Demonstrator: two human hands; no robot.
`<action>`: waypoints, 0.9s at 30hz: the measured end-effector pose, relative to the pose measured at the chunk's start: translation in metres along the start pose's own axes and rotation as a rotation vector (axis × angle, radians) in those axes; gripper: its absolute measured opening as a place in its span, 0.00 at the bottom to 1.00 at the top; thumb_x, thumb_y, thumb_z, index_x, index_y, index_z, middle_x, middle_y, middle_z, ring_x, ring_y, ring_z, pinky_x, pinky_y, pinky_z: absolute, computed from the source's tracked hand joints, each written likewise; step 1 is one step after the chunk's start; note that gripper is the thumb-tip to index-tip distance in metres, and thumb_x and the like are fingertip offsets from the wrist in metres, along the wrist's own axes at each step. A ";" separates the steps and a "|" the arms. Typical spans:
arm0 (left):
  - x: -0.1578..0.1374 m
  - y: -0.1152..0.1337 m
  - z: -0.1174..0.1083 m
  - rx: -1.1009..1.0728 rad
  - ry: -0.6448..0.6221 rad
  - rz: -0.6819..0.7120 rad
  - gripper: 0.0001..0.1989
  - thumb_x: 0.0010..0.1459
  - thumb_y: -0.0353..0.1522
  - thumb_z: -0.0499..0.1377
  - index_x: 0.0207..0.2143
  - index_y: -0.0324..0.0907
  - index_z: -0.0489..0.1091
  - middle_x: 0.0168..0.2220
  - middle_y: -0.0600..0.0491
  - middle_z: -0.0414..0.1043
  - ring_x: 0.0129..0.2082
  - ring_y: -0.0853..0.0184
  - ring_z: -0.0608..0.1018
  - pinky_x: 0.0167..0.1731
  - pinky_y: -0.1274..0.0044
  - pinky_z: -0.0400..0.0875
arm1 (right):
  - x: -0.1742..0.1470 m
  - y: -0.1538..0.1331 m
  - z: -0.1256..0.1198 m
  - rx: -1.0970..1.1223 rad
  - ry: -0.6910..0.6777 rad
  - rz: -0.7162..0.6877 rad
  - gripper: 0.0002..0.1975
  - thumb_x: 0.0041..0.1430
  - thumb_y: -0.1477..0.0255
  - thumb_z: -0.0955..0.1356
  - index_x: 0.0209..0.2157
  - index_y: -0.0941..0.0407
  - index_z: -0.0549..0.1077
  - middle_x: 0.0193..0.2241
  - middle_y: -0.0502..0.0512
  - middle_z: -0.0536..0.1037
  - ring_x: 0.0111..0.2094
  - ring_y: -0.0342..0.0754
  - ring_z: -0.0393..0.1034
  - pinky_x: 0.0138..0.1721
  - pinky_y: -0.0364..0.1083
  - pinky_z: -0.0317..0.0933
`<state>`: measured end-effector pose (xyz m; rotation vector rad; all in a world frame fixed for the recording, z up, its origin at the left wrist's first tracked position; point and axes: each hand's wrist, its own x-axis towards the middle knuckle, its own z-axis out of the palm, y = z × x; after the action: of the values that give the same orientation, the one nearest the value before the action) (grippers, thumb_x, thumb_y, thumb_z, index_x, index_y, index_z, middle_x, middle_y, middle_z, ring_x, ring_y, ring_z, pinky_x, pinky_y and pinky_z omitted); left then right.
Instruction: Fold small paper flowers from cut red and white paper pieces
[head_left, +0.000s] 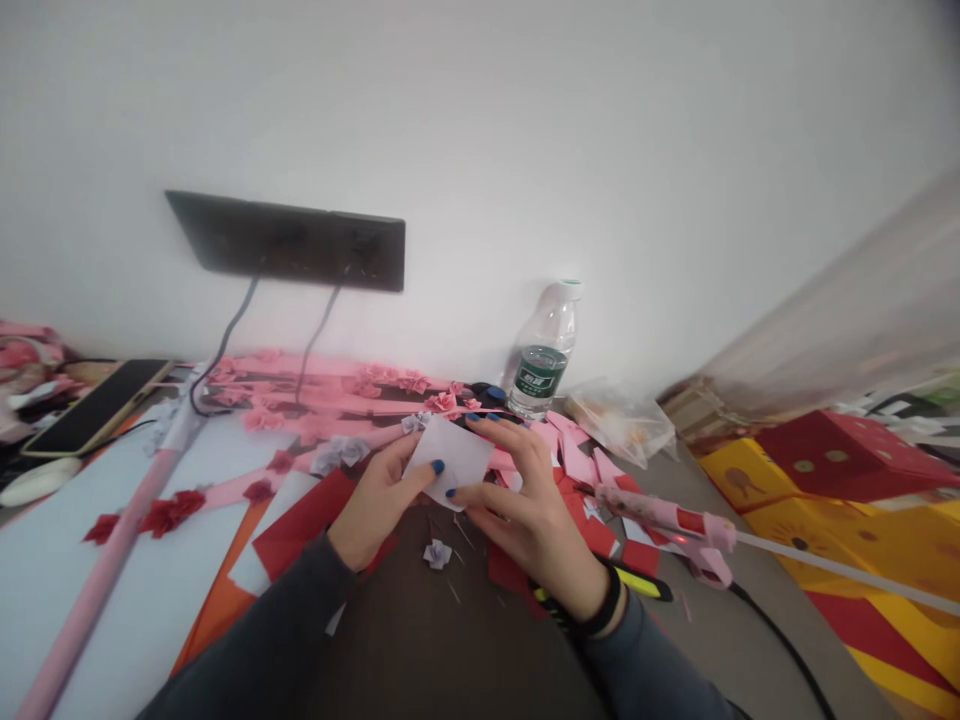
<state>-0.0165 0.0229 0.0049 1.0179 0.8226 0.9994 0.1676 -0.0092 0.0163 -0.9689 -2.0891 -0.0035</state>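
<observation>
Beyond a small pale-lilac paper flower (437,554), the left hand (381,500) pinches a square white paper sheet (459,452) above the brown tabletop (405,640); the right hand (534,510) curves half-open at its edge, its hold unclear. Uneven pressure could crease it; farther right, bumping the pink plastic glue gun (660,512) could cause burns.

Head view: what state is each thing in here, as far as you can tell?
White paper: flat, pinched in the left hand, right hand at its edge
Bottle: capped, standing
Glue gun: lying down, red light glowing
Phone: screen dark
Wall socket: two cables running to it
Plastic bag: crumpled
</observation>
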 end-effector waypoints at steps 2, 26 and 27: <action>-0.001 0.001 0.002 -0.056 -0.002 0.006 0.22 0.53 0.39 0.68 0.48 0.39 0.76 0.40 0.47 0.80 0.35 0.63 0.80 0.33 0.77 0.75 | 0.000 0.000 0.000 0.078 0.005 0.050 0.07 0.62 0.77 0.69 0.33 0.51 0.78 0.60 0.58 0.65 0.61 0.60 0.59 0.58 0.63 0.58; 0.002 -0.003 0.002 -0.067 0.107 -0.021 0.20 0.48 0.44 0.71 0.36 0.38 0.75 0.27 0.54 0.77 0.25 0.71 0.75 0.24 0.82 0.70 | 0.000 0.007 0.004 0.320 -0.053 0.291 0.07 0.57 0.73 0.73 0.26 0.54 0.73 0.46 0.58 0.74 0.49 0.57 0.69 0.49 0.57 0.63; 0.003 -0.002 0.003 -0.105 0.122 -0.026 0.21 0.47 0.44 0.71 0.36 0.37 0.75 0.27 0.53 0.77 0.24 0.71 0.75 0.24 0.82 0.69 | -0.001 0.006 0.004 0.296 -0.062 0.262 0.06 0.57 0.75 0.72 0.28 0.53 0.74 0.48 0.58 0.74 0.50 0.58 0.69 0.50 0.58 0.63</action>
<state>-0.0126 0.0241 0.0032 0.8609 0.8721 1.0793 0.1687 -0.0041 0.0113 -1.0596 -1.9328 0.4618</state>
